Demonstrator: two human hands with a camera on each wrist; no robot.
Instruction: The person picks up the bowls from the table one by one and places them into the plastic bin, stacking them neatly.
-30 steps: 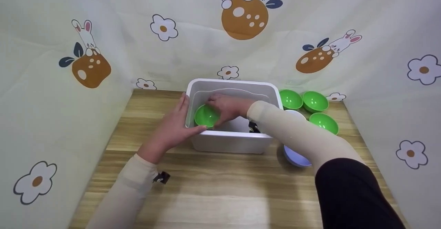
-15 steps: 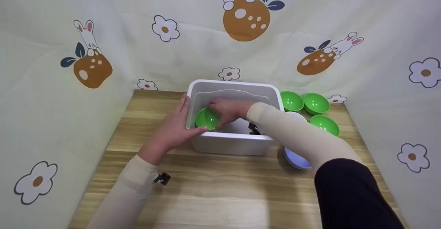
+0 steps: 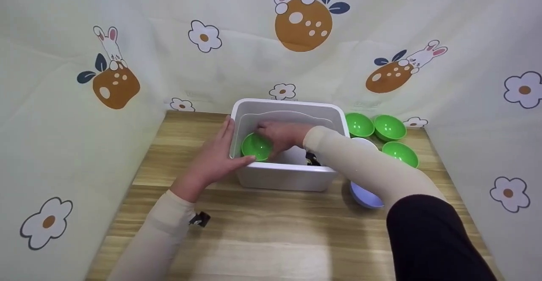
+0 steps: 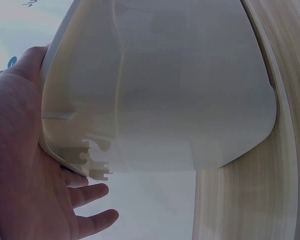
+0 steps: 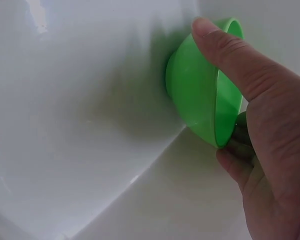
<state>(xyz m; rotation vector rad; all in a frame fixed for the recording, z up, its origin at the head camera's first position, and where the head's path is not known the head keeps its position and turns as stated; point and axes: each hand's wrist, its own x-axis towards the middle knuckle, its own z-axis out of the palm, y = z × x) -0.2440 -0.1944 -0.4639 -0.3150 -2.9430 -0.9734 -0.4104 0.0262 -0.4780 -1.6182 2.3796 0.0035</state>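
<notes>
Inside the white plastic bin (image 3: 283, 179), my right hand (image 3: 281, 136) holds a green bowl (image 3: 255, 147) by its side near the left wall. In the right wrist view, the thumb (image 5: 230, 55) presses the outside of that bowl, and the other fingers are partly hidden behind its rim. The bowl's base is at the smooth white floor of the bin. My left hand (image 3: 209, 154) rests at the bin's front-left corner, thumb along the front rim and fingers straight against the left side. In the left wrist view, several fingertips (image 4: 97, 225) stick out past the bin's edge.
To the right of the bin stand three green bowls (image 3: 390, 127). Closer to me, partly behind the right sleeve, are a pale bowl (image 3: 365, 142) and a blue bowl (image 3: 367, 197). The wooden table (image 3: 271, 238) is enclosed by patterned cloth walls (image 3: 237, 69).
The whole view has shifted slightly. Both hands keep their places, the right one still holding the green bowl at the bin's left side.
</notes>
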